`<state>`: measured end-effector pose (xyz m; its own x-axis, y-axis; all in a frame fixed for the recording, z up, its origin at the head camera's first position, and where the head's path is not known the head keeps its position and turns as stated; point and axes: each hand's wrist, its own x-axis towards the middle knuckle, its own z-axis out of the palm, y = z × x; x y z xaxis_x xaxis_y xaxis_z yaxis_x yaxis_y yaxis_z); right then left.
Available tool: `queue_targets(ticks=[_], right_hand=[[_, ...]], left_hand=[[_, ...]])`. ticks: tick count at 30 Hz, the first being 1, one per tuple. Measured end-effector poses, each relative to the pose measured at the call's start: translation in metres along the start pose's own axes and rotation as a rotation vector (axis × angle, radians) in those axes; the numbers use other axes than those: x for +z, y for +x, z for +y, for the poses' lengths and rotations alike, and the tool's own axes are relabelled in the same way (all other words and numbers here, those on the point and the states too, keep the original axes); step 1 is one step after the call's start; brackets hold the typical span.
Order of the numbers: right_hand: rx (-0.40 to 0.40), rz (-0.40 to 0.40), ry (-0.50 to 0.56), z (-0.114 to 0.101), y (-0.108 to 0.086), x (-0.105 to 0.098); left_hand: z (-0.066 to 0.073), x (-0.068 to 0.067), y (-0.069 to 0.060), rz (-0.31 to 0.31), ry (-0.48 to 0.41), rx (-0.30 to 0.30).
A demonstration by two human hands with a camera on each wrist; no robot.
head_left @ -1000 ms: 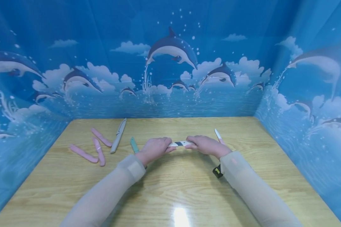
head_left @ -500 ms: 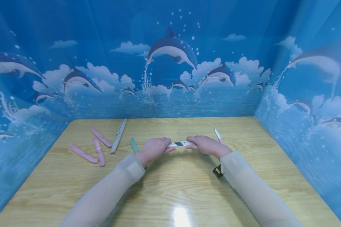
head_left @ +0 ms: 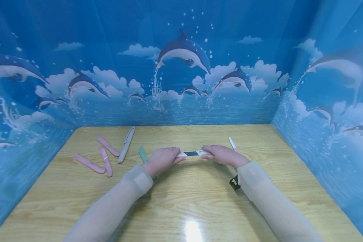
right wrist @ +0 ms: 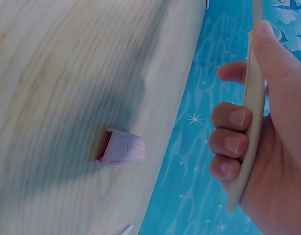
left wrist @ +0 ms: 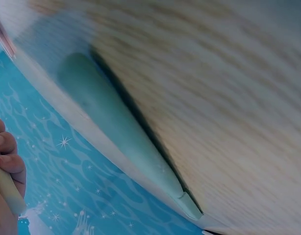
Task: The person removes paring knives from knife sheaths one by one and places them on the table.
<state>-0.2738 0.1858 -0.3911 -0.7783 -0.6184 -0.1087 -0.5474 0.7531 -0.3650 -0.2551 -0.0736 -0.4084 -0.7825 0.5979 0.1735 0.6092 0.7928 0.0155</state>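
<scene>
Above the table (head_left: 169,205), the left hand (head_left: 162,158) and right hand (head_left: 222,155) clamp fingers around opposite ends of a pale knife (head_left: 191,153); it seems partly unsheathed, full separation apparently left; beyond, a grey knife (head_left: 126,145) looks sheathed.

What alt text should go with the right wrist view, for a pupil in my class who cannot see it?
A right hand grips a cream handle, with a narrow grey strip extending from its upper end. To the left, a short pink piece lies on a wood-grain table; a blue star-printed backdrop shows behind.
</scene>
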Motion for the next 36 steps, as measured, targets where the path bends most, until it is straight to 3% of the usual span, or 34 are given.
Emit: queue_targets(ticks=[6, 16, 36], right_hand=[[-0.002, -0.004, -0.002, 0.0027, -0.0004, 0.0013], [0.047, -0.054, 0.096, 0.0039, -0.0037, -0.0022], [0.047, -0.052, 0.092, 0.0039, -0.0060, -0.0043]], left_hand=[[-0.0005, -0.0016, -0.0017, -0.017, -0.001, -0.014], [-0.0020, -0.0015, -0.0033, -0.022, 0.003, -0.013], [-0.0033, -0.0019, -0.0032, -0.015, 0.005, -0.005]])
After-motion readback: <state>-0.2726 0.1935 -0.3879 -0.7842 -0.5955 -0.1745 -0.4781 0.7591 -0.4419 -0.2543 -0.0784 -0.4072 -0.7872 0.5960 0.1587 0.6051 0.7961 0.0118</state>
